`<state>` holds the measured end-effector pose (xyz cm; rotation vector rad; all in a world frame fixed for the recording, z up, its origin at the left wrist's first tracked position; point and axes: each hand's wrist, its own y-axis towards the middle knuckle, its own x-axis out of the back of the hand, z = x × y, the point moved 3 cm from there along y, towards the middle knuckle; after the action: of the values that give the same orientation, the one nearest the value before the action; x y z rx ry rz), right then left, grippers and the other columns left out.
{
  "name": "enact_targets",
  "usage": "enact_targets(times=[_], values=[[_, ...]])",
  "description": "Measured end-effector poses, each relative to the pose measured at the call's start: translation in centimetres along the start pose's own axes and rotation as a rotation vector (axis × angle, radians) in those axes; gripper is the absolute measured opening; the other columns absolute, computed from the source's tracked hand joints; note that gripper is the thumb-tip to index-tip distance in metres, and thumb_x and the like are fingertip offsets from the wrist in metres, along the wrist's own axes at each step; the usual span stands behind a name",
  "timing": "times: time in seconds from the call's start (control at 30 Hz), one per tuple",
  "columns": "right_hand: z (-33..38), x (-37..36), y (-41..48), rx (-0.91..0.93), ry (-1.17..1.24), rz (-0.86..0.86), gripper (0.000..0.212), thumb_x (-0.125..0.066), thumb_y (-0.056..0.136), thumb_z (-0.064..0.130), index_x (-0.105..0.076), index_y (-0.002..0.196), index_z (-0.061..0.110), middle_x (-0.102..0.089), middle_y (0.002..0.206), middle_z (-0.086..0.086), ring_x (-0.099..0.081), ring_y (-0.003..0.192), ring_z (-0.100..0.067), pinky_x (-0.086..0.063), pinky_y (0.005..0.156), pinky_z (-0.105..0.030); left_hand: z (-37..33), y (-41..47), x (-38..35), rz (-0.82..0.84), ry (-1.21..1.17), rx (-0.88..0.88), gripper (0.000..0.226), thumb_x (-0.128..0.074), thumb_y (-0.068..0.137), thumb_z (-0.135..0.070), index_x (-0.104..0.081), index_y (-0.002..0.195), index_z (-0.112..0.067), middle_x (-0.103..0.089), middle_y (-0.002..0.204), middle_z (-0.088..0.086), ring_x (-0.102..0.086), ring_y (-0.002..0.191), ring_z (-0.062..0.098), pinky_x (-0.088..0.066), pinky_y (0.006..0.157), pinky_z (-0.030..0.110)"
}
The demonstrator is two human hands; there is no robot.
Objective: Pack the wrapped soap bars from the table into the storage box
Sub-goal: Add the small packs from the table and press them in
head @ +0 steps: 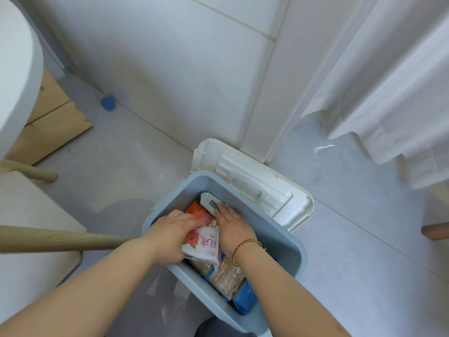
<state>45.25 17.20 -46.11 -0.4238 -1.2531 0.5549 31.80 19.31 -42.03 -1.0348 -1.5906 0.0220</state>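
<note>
A light blue storage box [290, 244] stands on the floor below me, with both my hands inside it. My left hand [170, 235] grips a white and pink wrapped soap bar [202, 248] with red characters. My right hand [232, 221] presses flat on a white wrapped bar with a green patch [209, 203] near the box's far wall. An orange wrapped bar [197, 211] lies between the hands. Beige and blue packs [233, 280] fill the near part of the box.
The box's white lid [255, 183] leans against the wall corner behind the box. A white table [14, 69] with pale wooden legs [60, 237] and a stool stand to the left. A blue cap [108, 102] lies by the wall. White curtains [388, 93] hang at right.
</note>
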Motion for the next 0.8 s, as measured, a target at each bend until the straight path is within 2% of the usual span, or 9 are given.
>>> enact_targets(times=[0.2, 0.3, 0.4, 0.5, 0.57, 0.67, 0.7, 0.73, 0.8], values=[[0.7, 1.2, 1.0, -0.075, -0.014, 0.112, 0.062, -0.044, 0.092, 0.006, -0.017, 0.148, 0.009, -0.008, 0.159, -0.006, -0.016, 0.144, -0.024, -0.019, 0.117, -0.036, -0.1, -1.1, 0.4, -0.1, -0.099, 0.01, 0.072, -0.057, 0.081, -0.017, -0.022, 0.143, -0.028, -0.035, 0.145, -0.008, -0.028, 0.132, 0.013, -0.023, 0.108, 0.019], [0.5, 3.5, 0.1, -0.182, 0.347, 0.035, 0.045, -0.04, 0.096, 0.009, -0.038, 0.14, 0.007, -0.037, 0.148, -0.013, -0.04, 0.132, -0.028, -0.034, 0.108, -0.034, -0.4, -1.5, 0.7, -0.171, -0.116, -0.025, 0.072, -0.057, 0.082, -0.017, -0.02, 0.144, -0.026, -0.037, 0.144, -0.007, -0.029, 0.132, 0.012, -0.023, 0.107, 0.019], [1.0, 5.1, -2.5, -0.056, 0.652, 0.022, 0.042, -0.042, 0.097, 0.023, -0.046, 0.134, 0.004, -0.051, 0.138, -0.018, -0.047, 0.127, -0.029, -0.036, 0.105, -0.033, -1.1, -1.6, 0.9, -0.248, -0.133, -0.081, 0.07, -0.06, 0.08, -0.014, -0.028, 0.142, -0.021, -0.048, 0.135, -0.002, -0.038, 0.125, 0.016, -0.029, 0.103, 0.022], [1.2, 4.5, -3.8, 0.03, 0.457, 0.179, 0.052, -0.062, 0.085, 0.028, -0.046, 0.133, 0.014, -0.054, 0.135, -0.008, -0.05, 0.123, -0.023, -0.039, 0.099, -0.028, -2.3, -1.7, 0.7, -0.357, -0.016, -0.216, 0.08, -0.075, 0.058, -0.008, -0.044, 0.131, -0.018, -0.065, 0.113, 0.0, -0.048, 0.11, 0.012, -0.044, 0.097, 0.023], [0.9, 4.3, -4.2, 0.023, 0.319, 0.201, 0.043, -0.066, 0.081, 0.025, -0.053, 0.121, 0.016, -0.059, 0.126, -0.01, -0.055, 0.116, -0.025, -0.044, 0.095, -0.031, -3.1, -1.6, 0.2, -0.419, 0.066, -0.309, 0.089, -0.079, 0.04, -0.007, -0.045, 0.122, -0.019, -0.07, 0.1, -0.004, -0.045, 0.099, 0.006, -0.042, 0.091, 0.019], [-0.1, 4.6, -5.5, -0.039, 0.335, 0.146, 0.036, -0.066, 0.081, 0.026, -0.054, 0.113, 0.014, -0.061, 0.109, -0.009, -0.058, 0.101, -0.024, -0.047, 0.089, -0.034, -3.8, -1.5, -0.4, -0.369, 0.119, -0.259, 0.101, -0.082, 0.038, -0.015, -0.04, 0.13, -0.018, -0.068, 0.115, 0.002, -0.059, 0.109, 0.016, -0.048, 0.097, 0.023], [-0.5, 4.5, -6.2, -0.058, 0.363, 0.111, 0.031, -0.065, 0.082, 0.024, -0.052, 0.109, 0.015, -0.057, 0.101, -0.006, -0.055, 0.095, -0.022, -0.046, 0.084, -0.032, -3.8, -1.7, -0.4, -0.318, 0.126, -0.185, 0.106, -0.084, 0.044, -0.024, -0.034, 0.137, -0.016, -0.059, 0.129, 0.006, -0.056, 0.119, 0.023, -0.04, 0.106, 0.029], [-0.9, 4.5, -6.8, -0.086, 0.373, 0.057, 0.026, -0.063, 0.084, 0.021, -0.048, 0.105, 0.015, -0.053, 0.097, -0.004, -0.053, 0.092, -0.021, -0.044, 0.079, -0.03, -3.4, -1.8, -0.3, -0.287, 0.094, -0.123, 0.105, -0.08, 0.057, -0.031, -0.024, 0.144, -0.016, -0.042, 0.145, 0.008, -0.041, 0.134, 0.025, -0.019, 0.112, 0.033], [-1.7, 4.3, -8.2, -0.198, 0.33, -0.096, 0.025, -0.057, 0.088, 0.019, -0.045, 0.109, 0.013, -0.056, 0.103, -0.006, -0.057, 0.097, -0.025, -0.046, 0.081, -0.031, -2.3, -2.2, -0.2, -0.2, 0.058, 0.0, 0.09, -0.061, 0.08, -0.04, -0.004, 0.147, -0.022, -0.008, 0.158, 0.001, -0.007, 0.146, 0.019, 0.006, 0.113, 0.027]])
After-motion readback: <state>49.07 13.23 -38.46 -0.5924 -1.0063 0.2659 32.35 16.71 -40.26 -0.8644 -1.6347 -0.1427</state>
